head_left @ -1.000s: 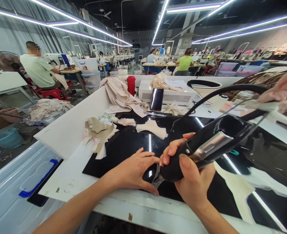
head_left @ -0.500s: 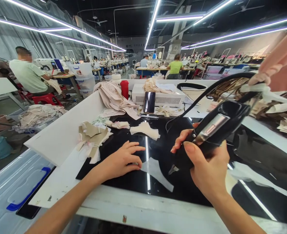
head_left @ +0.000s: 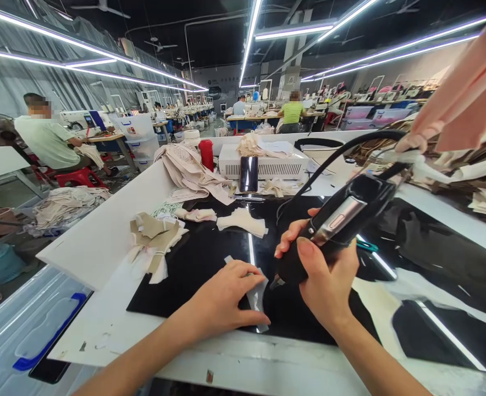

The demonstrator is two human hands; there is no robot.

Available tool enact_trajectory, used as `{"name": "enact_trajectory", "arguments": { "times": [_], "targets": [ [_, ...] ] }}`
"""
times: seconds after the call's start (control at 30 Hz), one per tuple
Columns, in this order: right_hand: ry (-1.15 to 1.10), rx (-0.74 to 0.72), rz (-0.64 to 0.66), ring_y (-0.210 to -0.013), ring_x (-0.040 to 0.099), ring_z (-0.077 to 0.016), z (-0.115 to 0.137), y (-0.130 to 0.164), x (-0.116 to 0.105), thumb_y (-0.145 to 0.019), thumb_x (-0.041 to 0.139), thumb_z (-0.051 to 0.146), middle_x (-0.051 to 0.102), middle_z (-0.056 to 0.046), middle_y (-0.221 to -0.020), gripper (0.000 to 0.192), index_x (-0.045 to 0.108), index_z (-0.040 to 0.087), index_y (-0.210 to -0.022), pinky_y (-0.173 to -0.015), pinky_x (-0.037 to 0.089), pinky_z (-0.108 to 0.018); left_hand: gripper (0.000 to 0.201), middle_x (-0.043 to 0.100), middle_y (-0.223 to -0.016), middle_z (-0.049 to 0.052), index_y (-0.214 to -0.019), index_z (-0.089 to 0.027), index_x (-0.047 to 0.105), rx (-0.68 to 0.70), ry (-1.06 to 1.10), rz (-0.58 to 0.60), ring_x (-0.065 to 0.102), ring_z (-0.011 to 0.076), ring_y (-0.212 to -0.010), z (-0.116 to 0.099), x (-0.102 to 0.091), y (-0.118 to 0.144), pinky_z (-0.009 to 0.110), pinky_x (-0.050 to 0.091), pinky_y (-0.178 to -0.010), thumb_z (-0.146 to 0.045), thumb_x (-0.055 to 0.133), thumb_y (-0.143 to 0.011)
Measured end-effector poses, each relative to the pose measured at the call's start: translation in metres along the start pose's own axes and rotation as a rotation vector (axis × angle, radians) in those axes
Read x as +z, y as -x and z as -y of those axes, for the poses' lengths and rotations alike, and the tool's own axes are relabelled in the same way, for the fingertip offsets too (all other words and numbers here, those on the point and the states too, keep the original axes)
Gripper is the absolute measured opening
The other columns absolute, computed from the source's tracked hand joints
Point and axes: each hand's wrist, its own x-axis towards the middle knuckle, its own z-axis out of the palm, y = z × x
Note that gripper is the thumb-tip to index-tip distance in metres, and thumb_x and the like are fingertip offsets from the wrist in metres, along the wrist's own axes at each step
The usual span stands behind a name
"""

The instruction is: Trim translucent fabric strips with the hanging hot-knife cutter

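Black glossy work surface (head_left: 210,247) fills the middle of the bench and mirrors the ceiling lights; it lies on a white table (head_left: 115,324) with a white side wall (head_left: 103,231) along its left edge. On this dark sheet, close to the near edge, rests a pale fabric piece (head_left: 256,294), thin and partly see-through, with one corner poking out beyond the fingers. The left hand (head_left: 222,300) lies flat on that piece, palm down, fingers spread and the thumb stretched along the near side, pressing it to the surface rather than gripping it. Just to its right the right hand (head_left: 325,280) is wrapped firmly around a black handheld tool (head_left: 333,225), thumb on top of the body near its silver panel; the tool slants down to the left and its small tip (head_left: 276,282) sits just beside the fabric piece. A black cable (head_left: 329,159) arcs up from the tool's back end toward the rear of the bench.

Farther back on the dark sheet lie a stack of beige cut pieces (head_left: 154,239) and a small white folded piece (head_left: 243,221). Behind them stand a white vented box (head_left: 268,165), a dark phone (head_left: 249,174) leaning on it, and a red cup (head_left: 206,154). A person in a light green shirt (head_left: 45,140) sits at the far left.
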Motion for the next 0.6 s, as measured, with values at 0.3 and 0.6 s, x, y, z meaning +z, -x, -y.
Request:
{"name": "enact_trajectory", "arguments": {
  "times": [0.3,0.6],
  "targets": [
    [-0.009,0.025,0.02,-0.065,0.064,-0.0144,-0.0095,0.0037,0.0039,-0.09,0.08,0.034,0.066,0.004,-0.086,0.041,0.055,0.03,-0.122,-0.059,0.057,-0.031,0.078,0.06,-0.146,0.01,-0.145,-0.023,0.062,-0.004,0.048,0.057,0.054,0.031,-0.134,0.0051,-0.0003,0.0025,0.045,0.046,-0.116,-0.053,0.09,-0.078],
    [0.007,0.031,0.003,-0.064,0.063,-0.0161,-0.0059,0.0052,0.0055,-0.091,0.078,0.033,0.065,0.004,-0.085,0.035,0.057,0.03,-0.119,-0.057,0.056,-0.033,0.074,0.061,-0.144,0.008,-0.146,-0.027,0.061,0.027,0.073,0.04,0.055,0.0303,-0.133,0.0081,0.002,0.0028,0.044,0.046,-0.115,-0.054,0.086,-0.082]
  ]
}}
